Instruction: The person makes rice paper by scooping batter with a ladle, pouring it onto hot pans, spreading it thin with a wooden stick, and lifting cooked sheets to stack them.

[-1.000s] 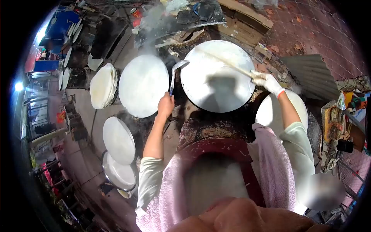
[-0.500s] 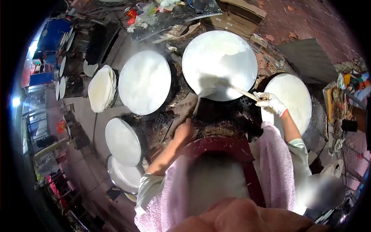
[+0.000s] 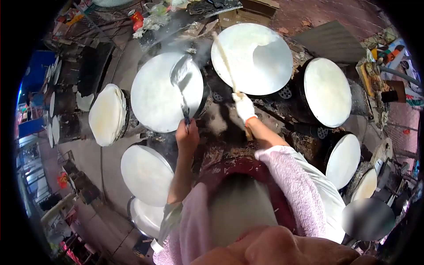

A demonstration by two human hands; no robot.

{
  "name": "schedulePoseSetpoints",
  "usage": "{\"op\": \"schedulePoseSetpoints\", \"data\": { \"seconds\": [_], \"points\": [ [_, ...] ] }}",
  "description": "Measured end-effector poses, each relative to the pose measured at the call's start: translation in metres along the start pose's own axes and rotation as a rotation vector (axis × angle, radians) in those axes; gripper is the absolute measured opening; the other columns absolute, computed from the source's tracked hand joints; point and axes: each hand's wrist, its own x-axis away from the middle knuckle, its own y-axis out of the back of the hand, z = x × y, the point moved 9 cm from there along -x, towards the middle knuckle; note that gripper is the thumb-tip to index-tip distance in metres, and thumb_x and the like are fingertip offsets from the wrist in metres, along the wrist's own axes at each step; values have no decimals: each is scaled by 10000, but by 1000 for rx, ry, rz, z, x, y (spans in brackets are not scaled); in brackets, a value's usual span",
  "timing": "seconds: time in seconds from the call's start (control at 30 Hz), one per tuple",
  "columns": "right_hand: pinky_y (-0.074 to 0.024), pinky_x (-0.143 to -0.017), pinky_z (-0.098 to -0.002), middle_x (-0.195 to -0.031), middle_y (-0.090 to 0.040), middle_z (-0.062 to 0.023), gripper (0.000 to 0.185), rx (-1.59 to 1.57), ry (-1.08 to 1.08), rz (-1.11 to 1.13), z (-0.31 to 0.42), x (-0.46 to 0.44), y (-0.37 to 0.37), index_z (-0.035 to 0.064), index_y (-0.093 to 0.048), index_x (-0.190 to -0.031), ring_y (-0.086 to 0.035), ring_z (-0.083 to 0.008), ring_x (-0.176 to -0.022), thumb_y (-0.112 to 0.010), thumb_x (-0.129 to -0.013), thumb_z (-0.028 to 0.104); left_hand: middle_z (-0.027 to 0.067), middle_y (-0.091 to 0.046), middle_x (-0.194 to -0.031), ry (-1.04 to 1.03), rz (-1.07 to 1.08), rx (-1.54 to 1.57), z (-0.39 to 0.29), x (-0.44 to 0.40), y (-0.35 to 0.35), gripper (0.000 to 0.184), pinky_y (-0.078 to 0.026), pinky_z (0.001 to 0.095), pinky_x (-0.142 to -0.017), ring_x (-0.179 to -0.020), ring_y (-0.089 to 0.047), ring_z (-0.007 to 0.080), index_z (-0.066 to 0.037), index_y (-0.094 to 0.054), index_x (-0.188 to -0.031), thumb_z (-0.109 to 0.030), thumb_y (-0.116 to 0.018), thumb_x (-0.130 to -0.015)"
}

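Note:
My left hand [image 3: 187, 134], bare, is closed around the dark handle of a metal ladle [image 3: 180, 73]. The ladle's head is over the left round griddle [image 3: 150, 97], whose surface is pale. My right hand [image 3: 244, 108], in a white glove, grips a long wooden stick [image 3: 224, 59]. Its upper part crosses the left edge of the middle griddle [image 3: 251, 84]. On that griddle a pale layer [image 3: 236, 44] lies around a greyer patch on the right. Whether the ladle touches the left griddle, I cannot tell.
More pale round griddles stand to the right [image 3: 327, 92], lower right [image 3: 343, 161] and lower left [image 3: 148, 174]. A stack of pale flat rounds [image 3: 107, 115] sits at far left. Beyond are a cardboard box [image 3: 247, 13] and a corrugated sheet [image 3: 329, 44]. Steam rises near the left griddle.
My left hand has moved the ladle leftward, from the middle griddle's lower edge to over the left griddle. My right hand and the stick have swung left from the right-hand griddle. The view has shifted.

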Motion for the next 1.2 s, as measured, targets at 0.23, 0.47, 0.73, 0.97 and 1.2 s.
{"op": "schedulePoseSetpoints", "data": {
  "seconds": [0.23, 0.47, 0.73, 0.97, 1.2],
  "points": [
    [-471, -709, -354, -828, -655, -180, 449, 72, -167, -139, -13, -4, 105, -13, -633, -1013, -599, -274, -723, -526, -938, 417, 84, -436, -602, -54, -88, -263, 62, 34, 35, 144, -399, 321, -512, -516, -451, 194, -1, -516, -838, -111, -551, -925],
    [-473, -730, -532, -853, -643, -263, 443, 521, -76, 50, 4, 17, 126, 34, -557, -944, -621, -448, -823, -437, -956, 460, 12, -456, -601, -63, -164, -149, 29, 53, -9, 149, -359, 263, -451, -498, -435, 101, -36, -517, -844, -137, -544, -950],
    [-479, -747, -522, -868, -635, -287, 394, 597, 150, 297, -31, -18, 158, 12, -571, -987, -618, -465, -829, -503, -925, 395, -23, -417, -557, 66, -174, 19, 8, 68, -96, 160, -284, 238, -343, -373, -368, 68, -50, -490, -891, -177, -519, -983],
    [-475, -631, -532, -805, -643, -243, 398, 595, 122, 70, -29, -86, 250, 31, -537, -936, -627, -432, -772, -452, -959, 419, -5, -433, -573, 59, -200, -67, 4, 81, -133, 158, -294, 244, -339, -362, -382, 79, -32, -485, -922, -173, -514, -987],
    [-493, -642, -491, -854, -666, -237, 486, 532, 191, 188, -69, -45, 237, 102, -475, -1331, -645, -404, -761, -513, -940, 388, -16, -398, -590, 114, -140, -53, 4, 74, -164, 161, -292, 233, -362, -405, -336, 72, -34, -486, -918, -177, -503, -991]
  ]
}}
